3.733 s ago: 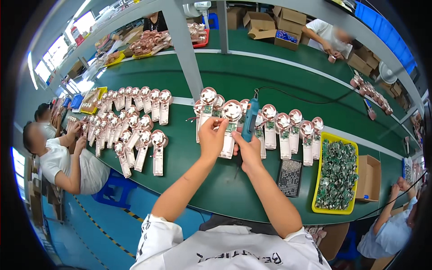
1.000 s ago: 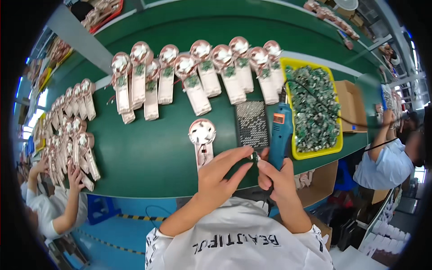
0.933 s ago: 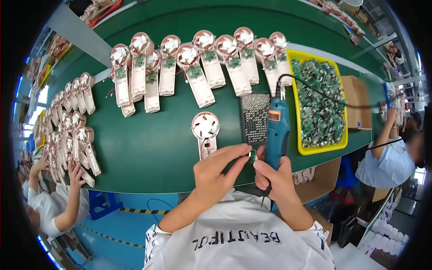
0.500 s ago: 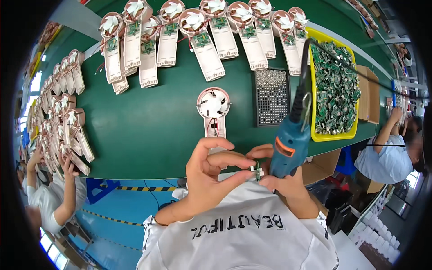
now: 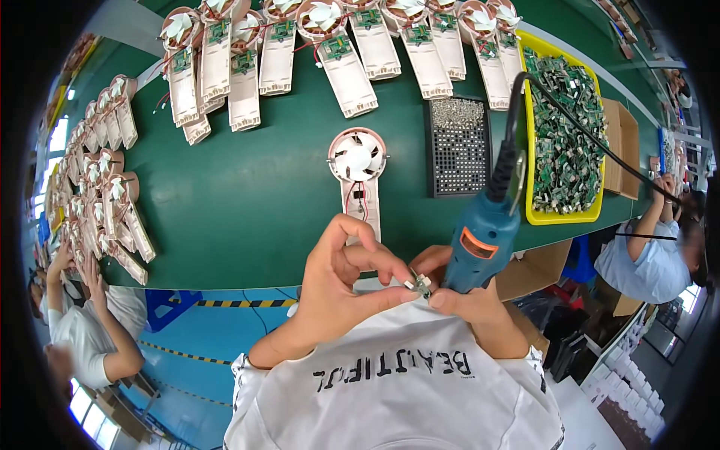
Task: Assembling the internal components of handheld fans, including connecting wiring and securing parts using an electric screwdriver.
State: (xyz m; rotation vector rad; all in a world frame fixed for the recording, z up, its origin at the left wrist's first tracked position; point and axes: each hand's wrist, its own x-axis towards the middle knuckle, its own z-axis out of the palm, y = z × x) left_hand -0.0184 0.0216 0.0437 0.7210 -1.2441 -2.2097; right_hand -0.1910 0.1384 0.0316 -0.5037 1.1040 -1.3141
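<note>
Above my lap, my left hand (image 5: 334,289) pinches one side of a small green circuit board (image 5: 421,285) with white connectors. My right hand (image 5: 476,307) has thumb and fingertips closed on the board's other side. A blue electric screwdriver (image 5: 482,244) on a black cord overlaps my right hand. Its lower end is hidden, and whether the palm grips it I cannot tell. Beyond my left hand, a pale pink fan housing (image 5: 370,196) lies on the green table, its white fan (image 5: 357,155) at the far end and red wires inside.
Fan housings with boards (image 5: 349,82) line the table's far side; more are stacked at left (image 5: 124,225). A black tray of small parts (image 5: 459,150) stands beside a yellow bin (image 5: 562,217) full of circuit boards. Other people work at left (image 5: 97,330) and right (image 5: 641,259).
The circuit board has tilted between my fingertips, and my left hand has shifted slightly left. The table's contents sit a little higher in the view. At left, the other person's hand has moved.
</note>
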